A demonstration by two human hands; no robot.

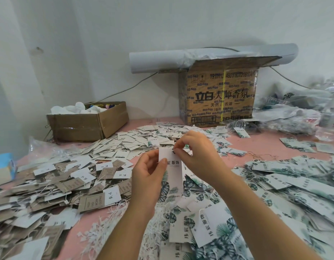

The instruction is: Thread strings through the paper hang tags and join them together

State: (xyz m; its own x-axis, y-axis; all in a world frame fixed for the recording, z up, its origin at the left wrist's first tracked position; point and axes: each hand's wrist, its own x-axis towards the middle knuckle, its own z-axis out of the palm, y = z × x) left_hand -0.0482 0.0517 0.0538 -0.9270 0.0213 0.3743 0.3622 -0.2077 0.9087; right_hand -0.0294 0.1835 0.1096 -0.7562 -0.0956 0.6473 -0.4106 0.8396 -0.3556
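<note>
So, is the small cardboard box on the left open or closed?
Open: the small cardboard box has no lid over it, and white material shows above its rim.

tag (171,166) top hole covered by right hand (196,154) fingertips, string there too fine to make out, left hand (149,171) thumb hides first printed character, bags (303,109) far right blurred, blue box (3,169) cut by left edge

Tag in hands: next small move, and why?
Probably feed the string through the hole at the top of the tag. The left hand holds the tag upright by its left edge, and the right hand pinches at its top edge, right by that dark spot. The string itself is too thin to make out there.
</note>
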